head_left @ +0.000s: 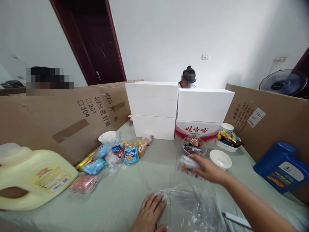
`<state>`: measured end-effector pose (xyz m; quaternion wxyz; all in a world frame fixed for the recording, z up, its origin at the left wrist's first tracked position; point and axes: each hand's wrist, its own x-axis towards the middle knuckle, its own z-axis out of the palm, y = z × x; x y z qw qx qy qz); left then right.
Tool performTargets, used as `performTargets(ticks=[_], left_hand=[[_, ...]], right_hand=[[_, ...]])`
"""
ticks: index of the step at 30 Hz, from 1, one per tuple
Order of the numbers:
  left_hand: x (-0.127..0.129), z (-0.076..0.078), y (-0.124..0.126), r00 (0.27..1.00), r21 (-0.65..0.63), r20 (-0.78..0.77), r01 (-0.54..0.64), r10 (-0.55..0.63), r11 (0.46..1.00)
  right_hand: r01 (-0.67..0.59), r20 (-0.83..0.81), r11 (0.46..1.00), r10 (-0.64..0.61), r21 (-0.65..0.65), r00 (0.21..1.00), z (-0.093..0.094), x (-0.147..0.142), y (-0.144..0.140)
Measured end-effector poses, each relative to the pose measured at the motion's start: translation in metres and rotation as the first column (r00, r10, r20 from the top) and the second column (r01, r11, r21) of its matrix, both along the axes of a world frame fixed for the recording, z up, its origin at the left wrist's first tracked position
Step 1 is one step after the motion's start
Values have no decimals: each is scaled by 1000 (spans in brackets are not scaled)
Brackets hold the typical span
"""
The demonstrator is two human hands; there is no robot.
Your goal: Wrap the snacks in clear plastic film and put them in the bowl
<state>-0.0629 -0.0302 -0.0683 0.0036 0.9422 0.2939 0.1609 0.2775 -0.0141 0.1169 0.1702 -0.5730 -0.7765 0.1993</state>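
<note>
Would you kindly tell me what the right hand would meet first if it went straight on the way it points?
The right hand, holding a blurred packet, would probably meet the clear bowl first, though depth is hard to judge.

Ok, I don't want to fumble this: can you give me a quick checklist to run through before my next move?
1. Right hand has hold of the white packet: ok.
2. Packet's print is readable: not ok, it is blurred.
3. Left hand is free of any packet: ok, it lies spread at the edge of the clear plastic bag.
4. Clear bowl has no packets in it: not ok, several lie inside.
5. Slim white tool is out of both hands: ok, it lies on the cloth.
6. Tool has no exposed blade: cannot tell.
</note>
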Motion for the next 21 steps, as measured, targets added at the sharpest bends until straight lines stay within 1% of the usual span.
performTargets(ticks=[1,2,3,4,5,6,8,10,11,13,14,16,18,19,20,21], left_hand=[[-1,1,0,1000,13,11,-2,2,1000],[0,1,0,1000,23,21,-7,7,1000],[0,2,-1,999,31,30,-15,14,999],[1,3,-2,999,35,36,-21,20,999],[2,4,-2,999,36,39,-25,23,999],[3,5,-3,999,33,37,-27,26,999],[3,8,-3,999,14,24,-34,34,999],[3,10,-4,999,-21,6,-40,40,999],[4,12,-4,999,-45,-3,-44,44,998],[5,16,-6,998,-99,-16,-60,59,993],[6,18,-8,997,-128,-20,-70,68,989],[8,24,-11,996,-188,-26,-88,85,978],[10,32,-12,995,-239,-28,-98,94,966],[11,36,-11,995,-260,-29,-102,98,960],[10,41,-7,994,-276,-30,-108,104,955],[9,45,-2,994,-289,-32,-114,109,951]], right_hand=[[97,30,990,-100,100,995,13,6,10],[184,88,962,-205,203,975,24,12,22],[244,163,925,-299,293,940,33,17,35],[280,235,894,-373,350,898,40,20,48],[297,281,880,-411,371,867,44,23,61],[303,320,880,-424,366,847,45,26,73],[294,355,903,-399,315,845,41,29,93],[272,371,919,-368,286,853,35,27,102],[256,368,923,-354,288,860,32,23,103],[206,347,928,-312,310,884,23,9,93],[167,334,933,-275,317,901,18,0,82],[67,314,951,-166,302,935,1,-24,52],[-69,301,969,-6,236,954,-24,-47,13],[-161,294,969,101,187,950,-39,-56,-7],[-268,270,951,221,155,937,-55,-62,-25],[-324,237,937,288,132,928,-71,-65,-41]])
